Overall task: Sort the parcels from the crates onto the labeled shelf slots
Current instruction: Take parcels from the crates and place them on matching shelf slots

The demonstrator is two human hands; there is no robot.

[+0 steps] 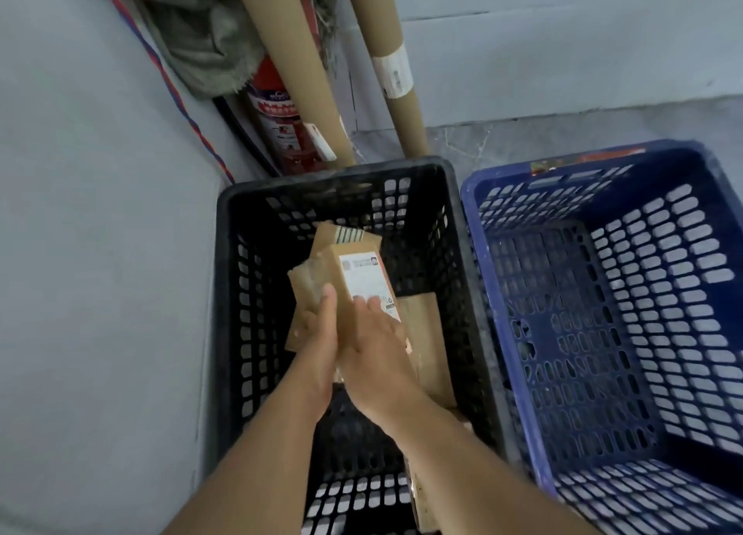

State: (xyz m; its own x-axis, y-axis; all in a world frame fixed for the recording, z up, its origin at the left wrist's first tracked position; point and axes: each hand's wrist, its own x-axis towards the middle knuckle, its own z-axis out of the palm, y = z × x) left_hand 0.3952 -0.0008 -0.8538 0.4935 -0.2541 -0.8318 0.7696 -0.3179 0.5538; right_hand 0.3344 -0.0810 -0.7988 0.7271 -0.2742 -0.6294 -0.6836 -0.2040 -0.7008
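A black plastic crate (249, 213) stands on the floor with several brown cardboard parcels in it. Both my hands reach down into it. A brown parcel with a white label (358, 269) is gripped from both sides: my left hand (321, 325) holds its left edge, thumb up along the side, and my right hand (374, 341) lies on its labelled face. Under it lie a brown envelope (305, 289), a parcel with a striped tape end (341, 233) and a flat carton (422, 333). No shelf slots are in sight.
A blue crate (603, 333) with nothing visible inside stands right of the black one, touching it. Behind the crates, two long cardboard tubes (402, 92) lean in the corner beside a red fire extinguisher (281, 124) and a grey cloth. Grey walls stand left and behind.
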